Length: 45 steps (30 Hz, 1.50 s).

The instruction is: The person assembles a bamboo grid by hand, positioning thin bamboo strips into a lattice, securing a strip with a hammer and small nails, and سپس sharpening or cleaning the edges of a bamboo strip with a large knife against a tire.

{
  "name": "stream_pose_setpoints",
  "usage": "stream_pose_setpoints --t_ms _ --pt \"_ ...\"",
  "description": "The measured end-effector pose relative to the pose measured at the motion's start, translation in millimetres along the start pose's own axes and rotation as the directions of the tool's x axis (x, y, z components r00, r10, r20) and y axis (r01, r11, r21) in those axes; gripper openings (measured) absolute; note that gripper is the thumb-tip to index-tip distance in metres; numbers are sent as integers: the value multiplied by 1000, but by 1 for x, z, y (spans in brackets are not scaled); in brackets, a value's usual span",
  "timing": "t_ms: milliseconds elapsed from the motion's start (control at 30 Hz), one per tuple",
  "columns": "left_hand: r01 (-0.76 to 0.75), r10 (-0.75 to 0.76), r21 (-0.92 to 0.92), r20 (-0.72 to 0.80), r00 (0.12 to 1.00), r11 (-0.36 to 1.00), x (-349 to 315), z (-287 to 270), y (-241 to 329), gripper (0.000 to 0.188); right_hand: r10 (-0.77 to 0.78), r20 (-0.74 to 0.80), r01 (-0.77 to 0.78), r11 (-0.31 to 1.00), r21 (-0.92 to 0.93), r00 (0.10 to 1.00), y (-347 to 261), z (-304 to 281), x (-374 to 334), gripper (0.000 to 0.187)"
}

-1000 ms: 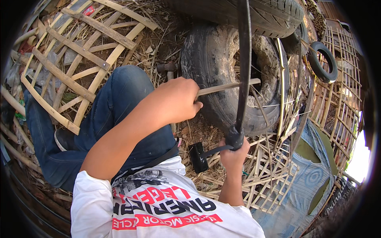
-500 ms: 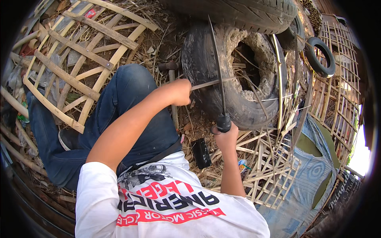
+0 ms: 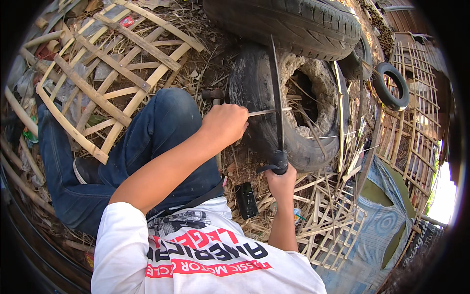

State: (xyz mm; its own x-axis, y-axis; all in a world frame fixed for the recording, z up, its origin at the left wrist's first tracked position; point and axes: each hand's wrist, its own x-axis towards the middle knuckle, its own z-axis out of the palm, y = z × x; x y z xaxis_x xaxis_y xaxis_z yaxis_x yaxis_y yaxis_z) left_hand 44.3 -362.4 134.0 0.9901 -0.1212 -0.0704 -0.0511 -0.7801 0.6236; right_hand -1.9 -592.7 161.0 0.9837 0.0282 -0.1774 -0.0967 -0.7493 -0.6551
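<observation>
My left hand (image 3: 226,123) is closed round a thin, pale bamboo strip (image 3: 264,112), which sticks out to the right from my fist. In my right hand (image 3: 282,180) is the black handle of a machete (image 3: 277,93), its long dark blade pointing away from me. The blade crosses the strip over a worn tyre (image 3: 254,83) whose inner ring is crusted with pale, rough material. Whether the edge bites into the strip, I cannot tell. A hammer (image 3: 212,94) lies left of the tyre, partly hidden behind my left hand.
Another tyre (image 3: 293,24) lies across the far side. To the left is a woven bamboo lattice (image 3: 132,105) beside my bent knee. A black phone-like object (image 3: 246,201) lies near my right wrist. A smaller lattice (image 3: 338,225) and blue denim cloth (image 3: 377,215) are at right.
My left hand has shifted slightly right, and less of the strip shows between fist and blade. The blade's far end has swung a little right. The whole view has shifted slightly.
</observation>
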Motion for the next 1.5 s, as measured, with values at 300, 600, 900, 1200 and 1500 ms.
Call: stream_pose_setpoints --t_ms 300,600,900,1200,1500 --pt "6 -10 34 131 991 999 7 30 -15 7 39 -6 -40 998 -49 999 27 14 0 14" --pt "106 -99 -44 135 986 993 -14 -32 -5 8 -38 23 36 995 94 999 -32 -8 -14 12" --pt "18 -9 -64 138 990 998 -2 -33 -1 9 -60 -73 64 996 56 996 -22 -6 -14 7" --pt "42 -33 -55 146 989 998 15 29 -25 14 93 34 -91 994 -55 995 10 9 8 17" --pt "118 -96 -80 246 964 990 1 40 -34 9 74 58 -70 995 -76 996 23 21 -4 16"
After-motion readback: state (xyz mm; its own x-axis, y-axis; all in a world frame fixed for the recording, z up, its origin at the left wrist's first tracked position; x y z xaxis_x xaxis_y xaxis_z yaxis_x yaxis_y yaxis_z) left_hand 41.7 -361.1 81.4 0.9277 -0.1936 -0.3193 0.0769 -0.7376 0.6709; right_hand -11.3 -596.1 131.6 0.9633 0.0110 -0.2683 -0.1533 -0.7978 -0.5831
